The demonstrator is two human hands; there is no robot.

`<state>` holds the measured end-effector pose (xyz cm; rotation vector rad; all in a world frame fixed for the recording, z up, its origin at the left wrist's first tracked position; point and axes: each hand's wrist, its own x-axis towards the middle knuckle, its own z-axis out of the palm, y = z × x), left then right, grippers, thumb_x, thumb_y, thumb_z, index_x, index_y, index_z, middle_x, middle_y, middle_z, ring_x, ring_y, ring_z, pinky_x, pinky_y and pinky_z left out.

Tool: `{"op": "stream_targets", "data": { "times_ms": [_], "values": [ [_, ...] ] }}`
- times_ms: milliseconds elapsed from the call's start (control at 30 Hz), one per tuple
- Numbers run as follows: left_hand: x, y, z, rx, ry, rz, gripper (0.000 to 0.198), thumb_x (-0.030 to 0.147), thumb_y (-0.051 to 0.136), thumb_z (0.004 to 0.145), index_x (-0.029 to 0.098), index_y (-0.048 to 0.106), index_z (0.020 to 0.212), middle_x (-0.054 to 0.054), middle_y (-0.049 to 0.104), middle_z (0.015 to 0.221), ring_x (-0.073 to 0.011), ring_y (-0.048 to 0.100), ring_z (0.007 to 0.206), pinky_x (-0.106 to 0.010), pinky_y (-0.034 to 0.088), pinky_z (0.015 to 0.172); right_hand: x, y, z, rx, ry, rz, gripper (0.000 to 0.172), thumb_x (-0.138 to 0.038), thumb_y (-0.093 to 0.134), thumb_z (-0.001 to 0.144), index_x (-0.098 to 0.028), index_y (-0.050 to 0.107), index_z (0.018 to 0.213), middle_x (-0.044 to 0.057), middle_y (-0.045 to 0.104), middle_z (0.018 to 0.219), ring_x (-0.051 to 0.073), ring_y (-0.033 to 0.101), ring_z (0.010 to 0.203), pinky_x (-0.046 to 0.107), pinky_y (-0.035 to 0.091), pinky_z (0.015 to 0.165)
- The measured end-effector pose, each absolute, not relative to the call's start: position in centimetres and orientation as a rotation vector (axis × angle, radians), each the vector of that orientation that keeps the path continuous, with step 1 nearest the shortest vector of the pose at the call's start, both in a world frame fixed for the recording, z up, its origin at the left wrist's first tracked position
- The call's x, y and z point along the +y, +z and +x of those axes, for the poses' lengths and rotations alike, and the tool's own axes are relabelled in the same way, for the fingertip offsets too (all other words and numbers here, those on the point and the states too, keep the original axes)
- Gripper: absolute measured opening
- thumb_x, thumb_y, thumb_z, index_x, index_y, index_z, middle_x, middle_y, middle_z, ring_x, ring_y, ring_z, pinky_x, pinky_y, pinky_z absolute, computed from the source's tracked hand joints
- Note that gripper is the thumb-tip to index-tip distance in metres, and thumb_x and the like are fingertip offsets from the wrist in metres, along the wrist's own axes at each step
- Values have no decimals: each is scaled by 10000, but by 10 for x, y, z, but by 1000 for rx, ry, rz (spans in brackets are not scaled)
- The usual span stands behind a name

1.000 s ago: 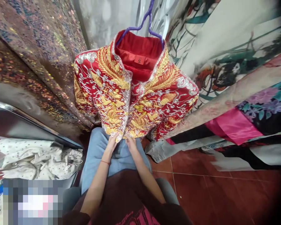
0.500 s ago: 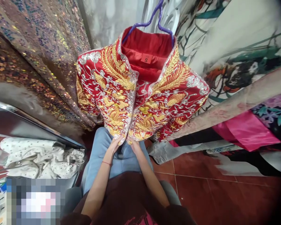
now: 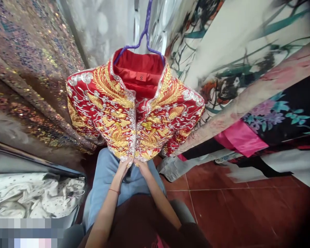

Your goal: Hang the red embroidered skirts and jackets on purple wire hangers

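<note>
A red jacket (image 3: 119, 120) with gold and silver embroidery and a size S label hangs upright on a purple hanger (image 3: 145, 32). My left hand (image 3: 124, 166) pinches its bottom front edge just left of the front opening. Close beside it, my right hand (image 3: 141, 165) grips the hem on the other side of the opening. The two front edges meet between my hands at the bottom and part towards the collar. Fabric hides some of my fingertips.
Sequined cloth (image 3: 41, 69) hangs on the left, above a white dotted cloth (image 3: 36, 196) on a stand. Printed fabrics (image 3: 229, 79) and a pink satin piece (image 3: 241, 137) hang on the right over red floor tiles (image 3: 222, 213). Jeans-covered legs (image 3: 100, 182) lie below.
The view has shifted, so the jacket and hanger appear further left and lower. Both hands keep their hold on the hem, and the front edges sit slightly closer together.
</note>
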<state>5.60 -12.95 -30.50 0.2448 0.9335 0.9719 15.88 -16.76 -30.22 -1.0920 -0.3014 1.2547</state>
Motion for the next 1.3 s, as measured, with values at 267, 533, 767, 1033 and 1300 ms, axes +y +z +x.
{"op": "stream_targets", "data": {
  "times_ms": [267,533,767,1033,1300],
  "values": [
    [-140,-287,73,895,1065,201,457,47,752,718,174,653,1146,-48,738,1129,-188,684,1095,-372,405,1156,-161,-296,156,-321,1184,-1084,565,-351,789,575,-248,659,1115,23,730,1136,229,683,1057,442,518,1021],
    [-148,-262,64,854,1023,142,441,59,764,703,171,678,1120,-50,745,1108,-172,696,1050,-313,468,1074,-175,-274,152,-353,1170,-1079,513,-328,771,604,-260,673,1103,10,727,1140,211,660,1119,438,486,1075],
    [-152,-225,61,766,826,10,47,116,677,815,107,658,773,-39,689,675,-66,608,523,-135,439,458,-192,-253,153,-326,1176,-1071,335,-321,769,627,-244,703,946,19,747,1017,193,696,965,404,532,1010],
    [-156,-198,62,673,764,-103,287,153,643,880,140,501,631,68,445,485,6,347,332,-96,254,316,-194,-234,150,-292,1152,-1054,433,-310,790,597,-255,691,1014,7,735,1066,191,676,1028,410,472,1093],
    [-160,-190,69,731,813,-30,99,204,711,822,139,688,892,-44,727,817,-95,666,650,-173,552,615,-199,-222,142,-316,1100,-1102,575,-318,779,587,-250,651,1144,22,718,1154,217,670,1078,448,458,1113]
  ]
}}
